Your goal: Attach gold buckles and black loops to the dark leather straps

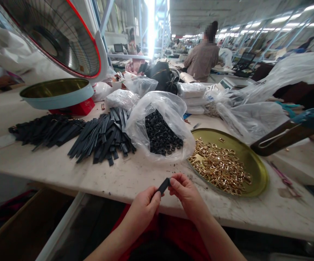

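Observation:
Close to the table's front edge, my left hand [145, 203] pinches the lower end of a short black strap [163, 186]. The fingers of my right hand [182, 190] close on the strap's upper end. Whether a small part sits there is too small to tell. Behind my hands an open clear plastic bag [136, 127] holds many small black loops [161, 134]. Gold buckles [222, 165] lie in a round gold-coloured tray [257, 174] to the right. A pile of black straps [102, 136] spreads left of the bag, with another dark pile [48, 130] farther left.
A fan [61, 36] with a red rim stands at the upper left, above a round pan [56, 99] on a red base. Scissors [284, 177] lie right of the tray. Plastic-wrapped packs [191, 95] line the back. A person [202, 59] is beyond the table.

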`<act>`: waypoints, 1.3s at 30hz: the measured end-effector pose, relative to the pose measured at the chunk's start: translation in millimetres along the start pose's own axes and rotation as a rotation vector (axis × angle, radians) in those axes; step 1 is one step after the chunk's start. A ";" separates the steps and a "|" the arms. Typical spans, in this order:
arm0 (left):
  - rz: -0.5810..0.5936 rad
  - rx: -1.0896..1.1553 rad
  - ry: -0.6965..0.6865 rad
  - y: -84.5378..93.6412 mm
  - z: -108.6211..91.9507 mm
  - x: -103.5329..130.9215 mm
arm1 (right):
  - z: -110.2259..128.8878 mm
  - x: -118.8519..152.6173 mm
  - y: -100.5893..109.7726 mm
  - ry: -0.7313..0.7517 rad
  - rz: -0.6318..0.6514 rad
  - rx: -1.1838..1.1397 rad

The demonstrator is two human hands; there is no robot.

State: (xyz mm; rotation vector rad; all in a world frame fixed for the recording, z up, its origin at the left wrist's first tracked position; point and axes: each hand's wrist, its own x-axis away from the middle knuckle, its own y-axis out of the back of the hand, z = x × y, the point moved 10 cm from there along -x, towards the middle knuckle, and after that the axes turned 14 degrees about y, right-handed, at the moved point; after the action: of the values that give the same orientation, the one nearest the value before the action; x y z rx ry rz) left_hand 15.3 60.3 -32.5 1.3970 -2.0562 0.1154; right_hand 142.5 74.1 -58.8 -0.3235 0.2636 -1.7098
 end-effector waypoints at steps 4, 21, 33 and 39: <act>-0.010 -0.190 -0.006 2.5 -6.3 -2.1 | 11.0 1.9 0.2 0.102 0.061 0.216; 0.507 0.416 0.300 -38.4 12.3 21.4 | -4.7 21.4 9.0 -0.093 0.019 0.070; 0.171 0.322 0.166 -23.2 24.2 -19.9 | 37.3 14.8 25.7 0.362 0.119 0.782; 0.286 0.329 0.272 -35.9 36.9 -31.5 | 93.1 -60.6 106.2 0.357 0.031 1.481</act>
State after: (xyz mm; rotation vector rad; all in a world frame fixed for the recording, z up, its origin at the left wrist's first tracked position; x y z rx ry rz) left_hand 36.6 55.0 -88.7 1.1813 -2.0521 0.7524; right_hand 282.7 117.4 -13.3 1.0603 -0.7433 -1.5003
